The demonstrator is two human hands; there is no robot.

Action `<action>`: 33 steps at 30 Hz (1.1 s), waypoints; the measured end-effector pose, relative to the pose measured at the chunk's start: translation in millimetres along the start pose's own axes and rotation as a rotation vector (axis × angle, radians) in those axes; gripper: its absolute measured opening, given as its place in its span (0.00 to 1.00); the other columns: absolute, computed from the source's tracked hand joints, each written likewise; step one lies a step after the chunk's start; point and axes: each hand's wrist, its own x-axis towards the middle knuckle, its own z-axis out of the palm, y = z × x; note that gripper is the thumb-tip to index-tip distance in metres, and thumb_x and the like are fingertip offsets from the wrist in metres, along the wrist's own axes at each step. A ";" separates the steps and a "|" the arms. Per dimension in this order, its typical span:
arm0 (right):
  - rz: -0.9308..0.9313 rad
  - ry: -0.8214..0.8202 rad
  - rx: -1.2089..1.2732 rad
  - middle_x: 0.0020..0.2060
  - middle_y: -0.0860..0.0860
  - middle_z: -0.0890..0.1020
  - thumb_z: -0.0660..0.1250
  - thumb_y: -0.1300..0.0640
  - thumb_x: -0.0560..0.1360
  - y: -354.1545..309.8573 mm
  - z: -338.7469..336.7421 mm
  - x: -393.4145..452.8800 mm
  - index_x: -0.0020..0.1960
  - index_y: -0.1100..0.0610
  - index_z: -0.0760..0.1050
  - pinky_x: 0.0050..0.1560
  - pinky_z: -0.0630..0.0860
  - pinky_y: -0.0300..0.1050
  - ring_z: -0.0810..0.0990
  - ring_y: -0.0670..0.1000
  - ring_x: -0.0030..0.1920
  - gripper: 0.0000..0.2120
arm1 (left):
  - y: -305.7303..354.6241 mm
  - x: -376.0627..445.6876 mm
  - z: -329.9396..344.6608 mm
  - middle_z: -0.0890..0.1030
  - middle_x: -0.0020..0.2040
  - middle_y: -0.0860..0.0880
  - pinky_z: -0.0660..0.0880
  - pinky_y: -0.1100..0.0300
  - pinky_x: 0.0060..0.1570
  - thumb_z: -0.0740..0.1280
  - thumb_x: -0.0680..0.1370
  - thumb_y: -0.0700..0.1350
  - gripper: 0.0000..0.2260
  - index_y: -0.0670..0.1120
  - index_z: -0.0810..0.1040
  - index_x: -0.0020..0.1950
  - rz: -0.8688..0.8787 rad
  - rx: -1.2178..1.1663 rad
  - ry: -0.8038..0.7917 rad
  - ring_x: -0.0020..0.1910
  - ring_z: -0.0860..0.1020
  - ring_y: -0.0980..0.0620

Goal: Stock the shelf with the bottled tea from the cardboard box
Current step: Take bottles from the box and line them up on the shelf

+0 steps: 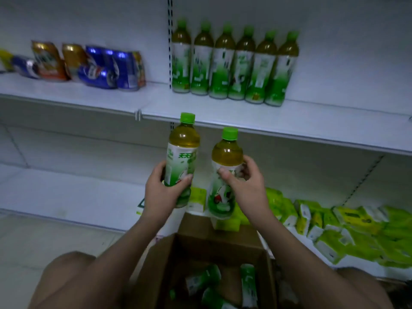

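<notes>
My left hand grips one green-capped tea bottle upright by its label. My right hand holds a second tea bottle beside it, a little lower. Both bottles hang above the open cardboard box, just below the front edge of the white shelf. Several more bottles lie inside the box. A row of several tea bottles stands on that shelf, right of the upright post.
Blue and orange snack bags lean on the shelf's left section. Yellow-green packs are piled on the lower shelf at right, some just behind the held bottles. Free shelf room lies right of the bottle row. My knees frame the box.
</notes>
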 end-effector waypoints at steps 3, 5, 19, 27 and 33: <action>-0.065 -0.021 0.039 0.58 0.48 0.80 0.75 0.48 0.68 -35.9 -1.5 16.2 0.63 0.46 0.72 0.59 0.75 0.43 0.77 0.46 0.61 0.25 | 43.3 25.3 -10.2 0.83 0.48 0.53 0.77 0.71 0.37 0.76 0.70 0.40 0.18 0.47 0.77 0.58 0.074 -0.049 -0.015 0.42 0.81 0.64; -0.105 -0.037 0.065 0.54 0.49 0.83 0.75 0.48 0.68 -61.5 -3.9 25.9 0.63 0.46 0.72 0.56 0.77 0.44 0.80 0.46 0.58 0.26 | 70.0 41.6 -14.4 0.83 0.50 0.53 0.78 0.70 0.39 0.76 0.70 0.41 0.19 0.47 0.76 0.59 0.119 -0.067 -0.019 0.43 0.82 0.62; -0.224 -0.050 0.123 0.45 0.36 0.73 0.69 0.50 0.74 -161.4 -10.2 117.5 0.61 0.41 0.63 0.40 0.71 0.31 0.73 0.34 0.46 0.20 | 169.4 146.2 3.7 0.76 0.56 0.54 0.76 0.58 0.54 0.80 0.65 0.42 0.32 0.50 0.68 0.63 0.226 0.019 -0.090 0.56 0.76 0.53; -0.170 -0.035 0.159 0.55 0.45 0.77 0.69 0.49 0.74 -138.5 12.5 154.8 0.62 0.41 0.61 0.61 0.76 0.52 0.78 0.49 0.58 0.22 | 143.1 174.8 9.4 0.75 0.65 0.49 0.76 0.53 0.58 0.79 0.66 0.44 0.35 0.49 0.66 0.68 0.159 0.177 -0.106 0.58 0.74 0.51; -0.173 0.022 0.179 0.64 0.48 0.75 0.67 0.47 0.76 -122.4 34.2 180.5 0.66 0.41 0.60 0.67 0.71 0.53 0.74 0.50 0.64 0.24 | 127.5 198.3 9.1 0.75 0.59 0.53 0.74 0.60 0.52 0.76 0.69 0.46 0.31 0.49 0.67 0.68 0.186 0.204 -0.147 0.55 0.74 0.55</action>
